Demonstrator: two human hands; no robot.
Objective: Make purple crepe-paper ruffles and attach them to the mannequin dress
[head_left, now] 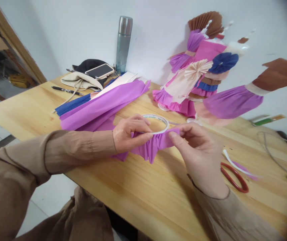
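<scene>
A strip of purple crepe paper, gathered into ruffles, hangs along the near edge of a white cardboard tape ring with printing on its inner wall. My left hand is closed on the ring's left side, thumb pressing the paper against it. At the strip's right end, my right hand pinches the paper between thumb and fingers. Both hands are raised over the wooden table. Purple crepe paper sheets lie beyond my left forearm. The ring's left part is hidden by my fingers.
Red-handled scissors lie right of my right wrist, partly hidden. Paper-dressed figures stand against the wall. At the back are a bottle, a phone on bags, and a pen. A cable crosses the right side.
</scene>
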